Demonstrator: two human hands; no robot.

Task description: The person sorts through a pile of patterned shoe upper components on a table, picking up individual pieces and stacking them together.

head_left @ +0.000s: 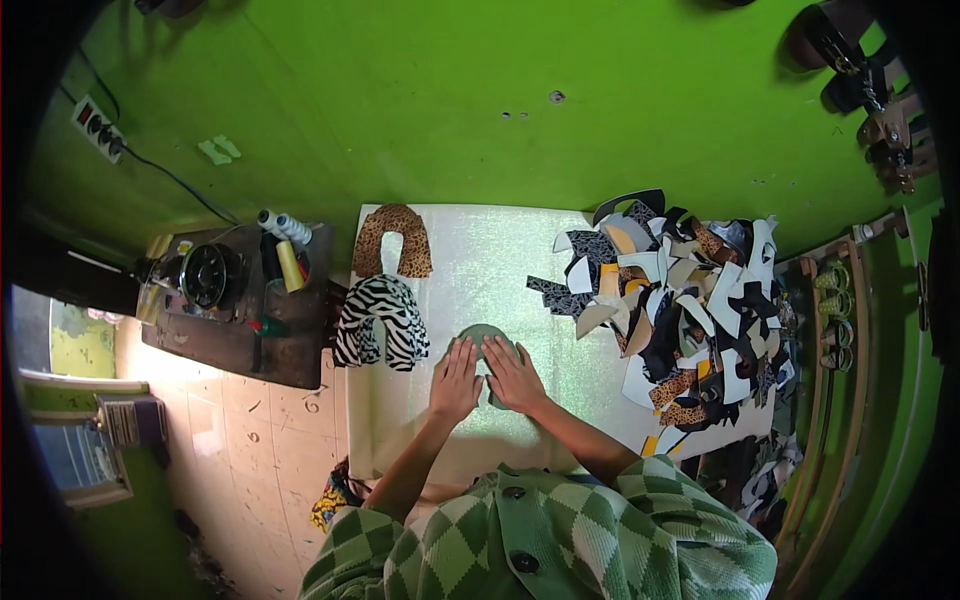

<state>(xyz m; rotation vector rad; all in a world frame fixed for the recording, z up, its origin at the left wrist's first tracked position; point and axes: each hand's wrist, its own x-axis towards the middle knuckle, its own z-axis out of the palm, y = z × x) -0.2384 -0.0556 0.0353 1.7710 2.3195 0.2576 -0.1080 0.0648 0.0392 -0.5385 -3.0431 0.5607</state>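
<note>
A broad open lane runs down the counter [500, 265] from the green wall [400, 120] to the hands, between the leopard-print arch [390, 225] and zebra-print arches [375, 298] on the left and the tangled scrap heap [690, 310] on the right. Only a narrow gap separates the zebra pieces from the left hand [457, 380]; the right hand [513, 374] has wider clearance before the heap, which blocks most of that side. Both forearms bar low sideways passage nearer the body, enclosing a bare patch between them.
</note>
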